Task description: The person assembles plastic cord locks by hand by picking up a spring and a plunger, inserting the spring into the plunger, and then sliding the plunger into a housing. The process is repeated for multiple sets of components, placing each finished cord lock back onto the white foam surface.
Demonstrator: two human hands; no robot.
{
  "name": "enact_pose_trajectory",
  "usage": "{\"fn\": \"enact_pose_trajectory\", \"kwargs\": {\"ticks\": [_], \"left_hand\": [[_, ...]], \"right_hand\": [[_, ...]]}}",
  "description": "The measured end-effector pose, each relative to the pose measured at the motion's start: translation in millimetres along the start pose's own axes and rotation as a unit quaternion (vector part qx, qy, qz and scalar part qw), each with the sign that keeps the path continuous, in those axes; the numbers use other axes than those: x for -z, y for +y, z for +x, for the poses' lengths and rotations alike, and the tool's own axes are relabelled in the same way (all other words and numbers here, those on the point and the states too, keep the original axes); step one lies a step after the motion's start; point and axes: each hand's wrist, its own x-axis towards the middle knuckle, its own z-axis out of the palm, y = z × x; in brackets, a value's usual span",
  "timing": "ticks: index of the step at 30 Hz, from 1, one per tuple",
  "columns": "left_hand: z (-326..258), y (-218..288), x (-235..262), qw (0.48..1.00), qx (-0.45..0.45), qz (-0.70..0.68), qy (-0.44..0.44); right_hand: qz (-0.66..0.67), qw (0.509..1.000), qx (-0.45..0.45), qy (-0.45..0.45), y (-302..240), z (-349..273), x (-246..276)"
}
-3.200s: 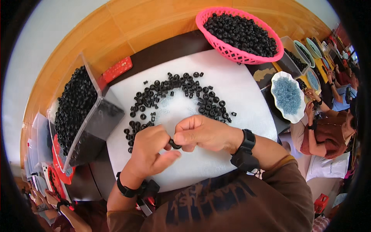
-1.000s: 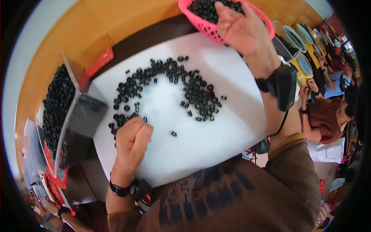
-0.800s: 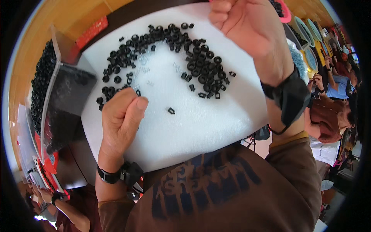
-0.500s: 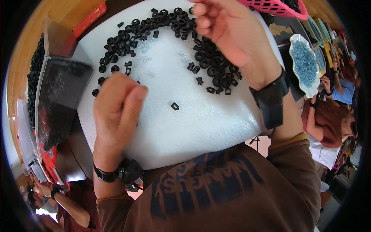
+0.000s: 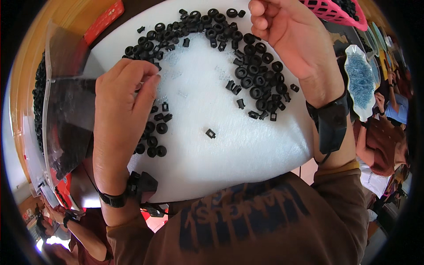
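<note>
lying aslant, rightward of the left hand (image 5: 120, 95) and farther from the right hand (image 5: 296, 39), a lone black piece (image 5: 210, 133) is seen; both hands' fingers are curled, grip cannot be told.

1. At your far left stands a glossy orange-brown, wood-toned panel (image 5: 66, 15).
2. You have a dark brown, smooth-topped table (image 5: 81, 187) before you, its surface showing at left.
3. Pale pinkish floor (image 5: 309, 169) shows at your near right.
4. Bright white light (image 5: 57, 242) glares at your near left.
</note>
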Motion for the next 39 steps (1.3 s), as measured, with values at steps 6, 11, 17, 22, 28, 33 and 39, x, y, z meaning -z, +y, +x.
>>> {"fn": "enact_pose_trajectory", "kwargs": {"ticks": [6, 11, 17, 22, 28, 33, 39], "left_hand": [[22.7, 15.0, -14.4, 0.995, -0.085, 0.044, -0.028], [33.2, 28.0, -28.0, 0.989, -0.122, 0.082, -0.019], [53.0, 27.4, -46.6, 0.98, -0.178, 0.089, -0.005], [67.1, 18.8, -53.7, 0.976, -0.175, 0.125, -0.01], [70.2, 15.0, -54.1, 0.983, -0.164, 0.081, -0.029], [67.4, 16.3, -48.4, 0.976, -0.183, 0.112, -0.022], [38.1, 36.0, -21.4, 0.996, -0.048, -0.079, 0.002]], "right_hand": [[-0.009, 0.999, -0.029, 0.029, -0.3, 4.3, 9.1], [0.002, 0.999, -0.024, 0.025, -0.4, 8.2, 16.0], [-0.005, 0.999, -0.009, 0.033, 3.7, 18.4, 25.3], [0.018, 0.999, -0.034, 0.028, 3.7, 18.3, 27.6], [0.039, 0.998, -0.049, 0.0, 6.9, 17.2, 25.8], [0.022, 0.998, -0.053, -0.018, 5.2, 10.9, 20.9], [-0.106, 0.992, 0.041, -0.059, 9.9, -0.8, 4.8]]}}
